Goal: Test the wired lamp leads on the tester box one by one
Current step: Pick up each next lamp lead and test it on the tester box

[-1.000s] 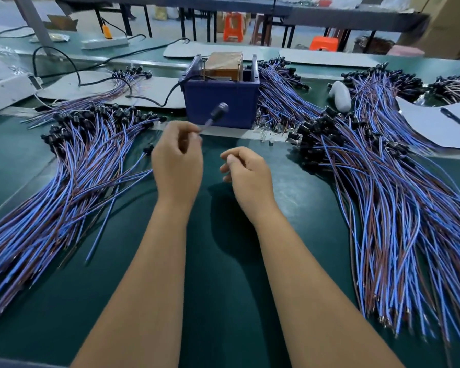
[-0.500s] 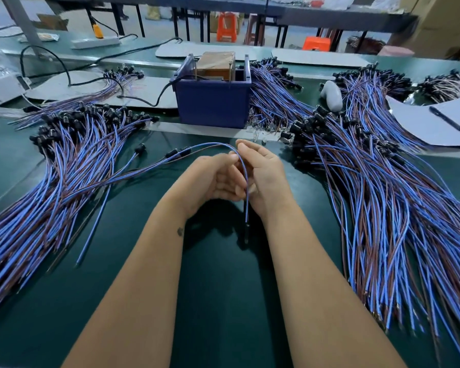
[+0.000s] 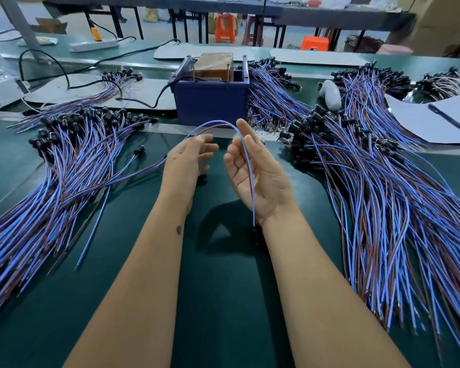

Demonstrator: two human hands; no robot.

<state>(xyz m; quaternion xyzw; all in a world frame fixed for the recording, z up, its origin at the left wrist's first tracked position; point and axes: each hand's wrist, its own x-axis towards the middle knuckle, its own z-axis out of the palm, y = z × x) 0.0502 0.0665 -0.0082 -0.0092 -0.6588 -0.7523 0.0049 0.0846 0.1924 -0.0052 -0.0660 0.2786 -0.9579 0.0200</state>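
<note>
Two hands hover close together over the green desk (image 3: 223, 301). The left hand (image 3: 189, 162) pinches one blue lead (image 3: 215, 124), which arches over the right hand (image 3: 258, 176), open, palm up. The blue tester box (image 3: 210, 102) sits just beyond them.

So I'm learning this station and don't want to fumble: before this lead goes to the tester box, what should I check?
1. Only one lead in hand: ok, a single blue and brown pair arches between both hands.
2. Left hand grip: ok, fingertips pinch the lead.
3. Right hand grip: not ok, palm open, wires only draped across it.
4. Bare wire ends free: cannot tell, they hang below the right wrist, too small to judge.
5. Path to tester box: ok, nothing stands between hands and box.
6. Tester contacts ready: cannot tell, the box interior is barely visible.
</note>
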